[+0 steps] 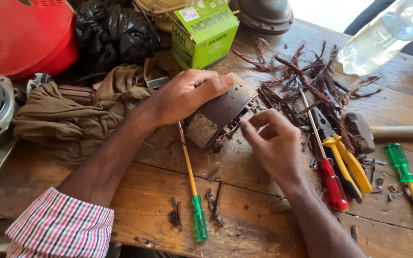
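A small green cardboard box (204, 33) stands at the back of the worn wooden table (264, 224). Beside it lies a crumpled brown cloth (72, 119) under a round red plastic cover (25, 36). A clear plastic bottle (378, 40) lies near a heap of reddish copper wire (302, 76). A red-handled screwdriver (331, 184) rests beside yellow-handled pliers (347, 162).

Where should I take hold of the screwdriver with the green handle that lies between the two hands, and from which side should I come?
Probably grip the green-handled screwdriver by its green handle, coming from above at the near table edge. The handle lies free there, while its thin shaft runs up under the left hand and the dark metal part.
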Motion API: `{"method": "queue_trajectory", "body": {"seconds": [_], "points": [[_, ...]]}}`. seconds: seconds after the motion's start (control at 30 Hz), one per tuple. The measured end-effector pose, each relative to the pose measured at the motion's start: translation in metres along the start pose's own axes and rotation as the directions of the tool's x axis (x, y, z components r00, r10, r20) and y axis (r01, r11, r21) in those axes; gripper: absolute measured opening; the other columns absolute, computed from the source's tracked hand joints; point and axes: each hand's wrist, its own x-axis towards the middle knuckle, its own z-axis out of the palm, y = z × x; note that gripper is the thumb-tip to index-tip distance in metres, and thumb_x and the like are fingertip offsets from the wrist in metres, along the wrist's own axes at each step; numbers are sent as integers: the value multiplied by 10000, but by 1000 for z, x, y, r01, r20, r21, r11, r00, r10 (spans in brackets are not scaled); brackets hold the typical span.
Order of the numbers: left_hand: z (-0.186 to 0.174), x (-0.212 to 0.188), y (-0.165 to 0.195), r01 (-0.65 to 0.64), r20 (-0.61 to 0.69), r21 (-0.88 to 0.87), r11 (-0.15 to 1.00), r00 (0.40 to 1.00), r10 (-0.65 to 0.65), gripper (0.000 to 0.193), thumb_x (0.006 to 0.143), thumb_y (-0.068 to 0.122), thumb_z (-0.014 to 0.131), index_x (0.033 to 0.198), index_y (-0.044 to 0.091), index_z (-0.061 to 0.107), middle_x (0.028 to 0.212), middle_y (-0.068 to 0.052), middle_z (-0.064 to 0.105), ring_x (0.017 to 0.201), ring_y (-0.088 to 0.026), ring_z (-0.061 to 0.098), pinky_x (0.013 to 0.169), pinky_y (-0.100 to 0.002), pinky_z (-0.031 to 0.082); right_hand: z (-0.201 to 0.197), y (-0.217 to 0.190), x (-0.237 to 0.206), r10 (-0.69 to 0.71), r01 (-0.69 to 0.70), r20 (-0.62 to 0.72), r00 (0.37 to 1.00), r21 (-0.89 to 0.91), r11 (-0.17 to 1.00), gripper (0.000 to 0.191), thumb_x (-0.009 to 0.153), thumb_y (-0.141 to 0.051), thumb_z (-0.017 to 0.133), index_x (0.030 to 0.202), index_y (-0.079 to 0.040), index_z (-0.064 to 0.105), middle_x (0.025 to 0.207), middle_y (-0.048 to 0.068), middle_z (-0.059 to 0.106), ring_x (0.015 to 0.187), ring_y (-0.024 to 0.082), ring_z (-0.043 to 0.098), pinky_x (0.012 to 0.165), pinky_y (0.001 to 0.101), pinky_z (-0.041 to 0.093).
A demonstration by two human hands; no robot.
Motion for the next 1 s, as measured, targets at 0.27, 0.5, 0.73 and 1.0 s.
{"method": "queue_trajectory", "body": {"seconds": [0.27, 0.5, 0.73, 1.0], "points": [[0, -1, -3, 153, 134, -159, 975, 982, -132, 654, 1043, 518, 417, 882, -4, 775, 806, -9, 727, 732, -68, 625, 715, -265, 554, 12, -1, -8, 82, -83, 14, 997, 60, 995, 142, 876, -163, 806, 959, -75, 732, 744, -42, 681, 600, 18, 576, 523, 209, 473], [1, 0, -4, 217, 153, -188, 958, 970, -190, 697, 1024, 551, 391, 913, -23, 771, 802, -29, 743, 709, -79, 649, 685, -267, 562, 12, -1, -7, 77, -78, 20, 997, 88, 993, 153, 856, -126, 777, 994, -74, 736, 778, -40, 714, 622, 21, 621, 546, 207, 517], [1, 0, -3, 227, 146, -186, 956, 968, -202, 718, 1016, 571, 397, 921, -33, 773, 808, -41, 746, 705, -85, 647, 676, -269, 557, 13, -5, -8, 96, -96, -12, 995, -9, 995, 183, 860, -163, 789, 1012, -83, 725, 771, -17, 732, 601, 59, 681, 534, 243, 551], [2, 0, 2, 234, 138, -189, 954, 968, -210, 715, 1014, 563, 393, 926, -36, 774, 795, -45, 744, 698, -91, 649, 672, -269, 556, 14, 0, -6, 104, -104, -9, 995, -49, 993, 160, 861, -186, 787, 989, -97, 748, 778, -17, 764, 606, 58, 708, 537, 235, 577]]}}
